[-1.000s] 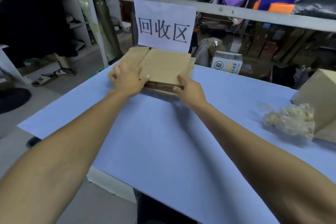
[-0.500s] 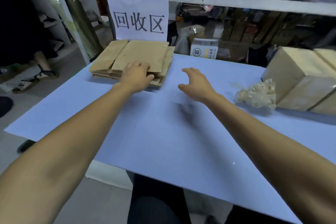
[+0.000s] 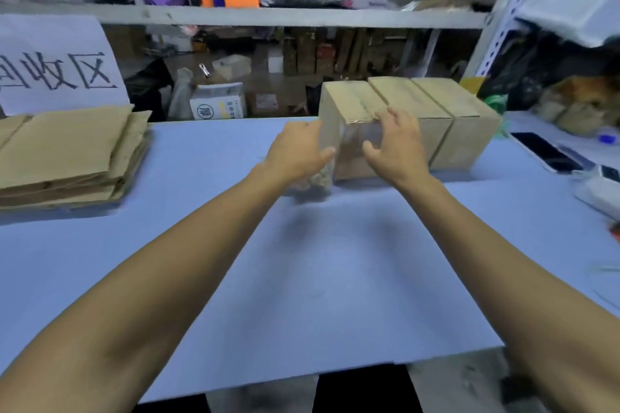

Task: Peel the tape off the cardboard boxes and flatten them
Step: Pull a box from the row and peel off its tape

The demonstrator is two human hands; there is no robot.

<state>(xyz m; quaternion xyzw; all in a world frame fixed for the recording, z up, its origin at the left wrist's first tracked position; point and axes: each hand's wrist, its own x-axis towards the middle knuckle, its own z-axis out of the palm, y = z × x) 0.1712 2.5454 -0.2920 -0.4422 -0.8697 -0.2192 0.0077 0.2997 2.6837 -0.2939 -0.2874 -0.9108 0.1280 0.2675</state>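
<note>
Three taped cardboard boxes stand side by side at the back of the blue table; the nearest, leftmost box [image 3: 350, 111] has clear tape down its front face. My left hand [image 3: 297, 151] reaches to its left front corner with relaxed fingers. My right hand [image 3: 394, 141] is spread in front of the box's near face, fingers at its upper edge. Whether either hand touches the box is blurred. A wad of peeled tape [image 3: 313, 179] lies under my left hand. Flattened boxes [image 3: 63, 151] are stacked at the left.
The blue table [image 3: 302, 261] has a white sign [image 3: 53, 67] behind the flattened stack. A phone [image 3: 545, 151] and a white device [image 3: 600, 184] lie at the right edge. Metal shelving [image 3: 268, 15] full of bags and goods runs behind the table.
Both hands left the flattened stack and moved right to the leftmost upright box. The view swung right, bringing all three boxes into the middle.
</note>
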